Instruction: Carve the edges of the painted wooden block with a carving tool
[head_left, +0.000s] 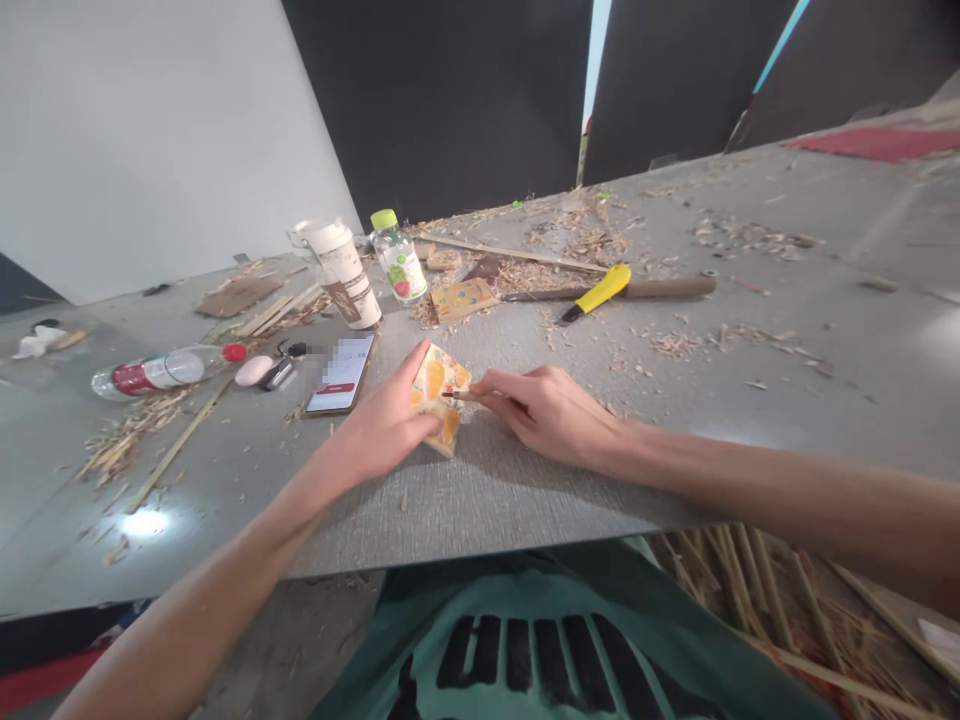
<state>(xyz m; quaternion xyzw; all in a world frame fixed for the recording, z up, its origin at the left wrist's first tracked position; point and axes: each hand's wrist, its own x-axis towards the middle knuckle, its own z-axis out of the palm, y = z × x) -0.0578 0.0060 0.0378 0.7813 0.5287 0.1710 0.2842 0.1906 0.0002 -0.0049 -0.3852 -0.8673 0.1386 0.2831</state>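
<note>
At the near edge of a table (379,535), a left hand (382,420) is holding a block (435,380) while a right hand (551,412), on the block's right, is keeping the tip of a carving tool (463,396) over it. A phone (341,375) is lying to the block's left, with a bottle (165,371) lying on its side farther left. Behind the phone, a cup (345,278) is standing beside a second bottle (400,262); another block (463,299) is lying at that bottle's right. Farther right, a utility knife (606,289) is lying across a handled tool (670,288), with shavings (596,245) lying behind.
</note>
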